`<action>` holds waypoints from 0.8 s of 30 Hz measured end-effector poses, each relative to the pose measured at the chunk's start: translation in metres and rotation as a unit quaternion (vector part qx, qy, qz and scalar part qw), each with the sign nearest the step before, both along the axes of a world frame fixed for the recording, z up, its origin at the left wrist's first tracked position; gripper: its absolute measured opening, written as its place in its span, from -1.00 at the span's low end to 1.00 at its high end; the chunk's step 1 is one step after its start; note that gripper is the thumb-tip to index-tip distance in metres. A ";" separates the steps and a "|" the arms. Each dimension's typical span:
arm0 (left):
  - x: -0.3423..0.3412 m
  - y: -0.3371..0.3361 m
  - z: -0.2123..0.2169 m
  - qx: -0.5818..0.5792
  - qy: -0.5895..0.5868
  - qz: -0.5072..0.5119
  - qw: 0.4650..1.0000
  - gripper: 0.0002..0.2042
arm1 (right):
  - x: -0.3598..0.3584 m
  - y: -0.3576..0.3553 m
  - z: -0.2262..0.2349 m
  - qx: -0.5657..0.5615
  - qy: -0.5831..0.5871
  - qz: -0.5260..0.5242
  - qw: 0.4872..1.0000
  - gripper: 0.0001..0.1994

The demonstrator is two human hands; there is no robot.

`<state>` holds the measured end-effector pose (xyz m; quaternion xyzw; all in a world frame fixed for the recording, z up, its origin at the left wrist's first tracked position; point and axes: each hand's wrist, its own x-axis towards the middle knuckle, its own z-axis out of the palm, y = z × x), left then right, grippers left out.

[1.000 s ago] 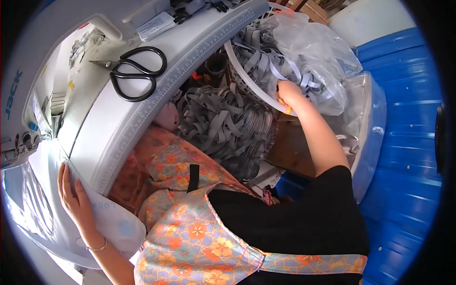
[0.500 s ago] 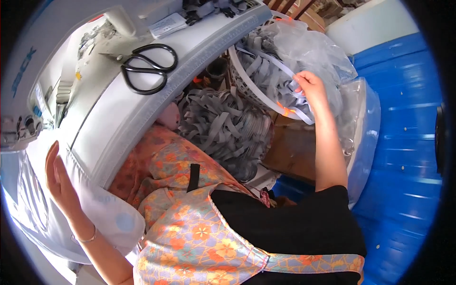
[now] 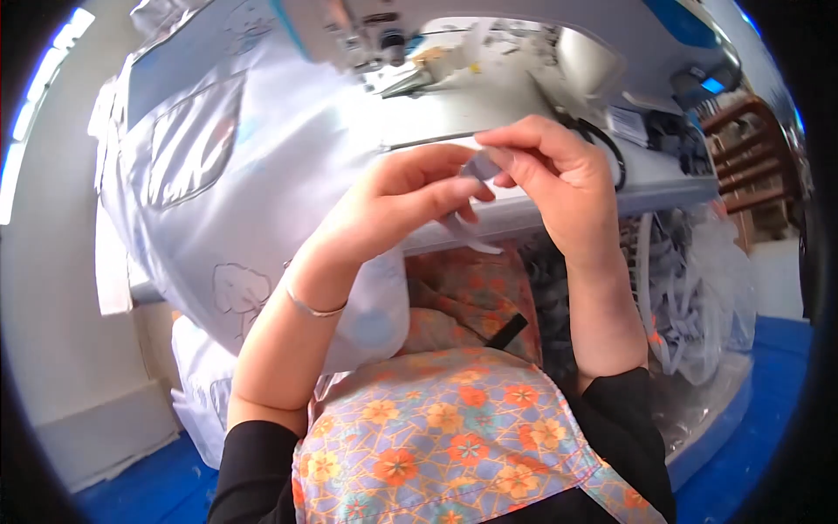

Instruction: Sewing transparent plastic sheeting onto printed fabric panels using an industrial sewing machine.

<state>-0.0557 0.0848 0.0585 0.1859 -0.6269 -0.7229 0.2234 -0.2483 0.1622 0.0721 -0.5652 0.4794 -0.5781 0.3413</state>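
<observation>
Both hands are raised just over the front edge of the surface (image 3: 559,214), with pale cloth (image 3: 253,157) spread across the left and open room only in the narrow gap between wrists and lap. The left hand (image 3: 397,205) and right hand (image 3: 550,175) meet fingertip to fingertip, each grip narrow, pinching one small grey strip (image 3: 478,166) whose tail hangs below. A clear bag of strips (image 3: 698,288) sits low right, apart.
</observation>
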 end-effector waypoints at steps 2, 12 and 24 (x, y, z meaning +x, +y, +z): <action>0.012 -0.005 0.000 -0.003 -0.035 0.006 0.999 -0.75 | 0.014 -0.012 0.000 0.048 0.032 0.005 0.998 -0.82; 0.014 -0.006 -0.018 0.082 0.036 0.195 0.977 -0.72 | 0.048 -0.010 -0.031 -0.138 0.185 0.002 0.973 -0.83; 0.028 0.003 -0.013 0.035 -0.007 0.129 0.991 -0.71 | 0.043 -0.032 -0.015 0.060 -0.076 -0.004 0.995 -0.90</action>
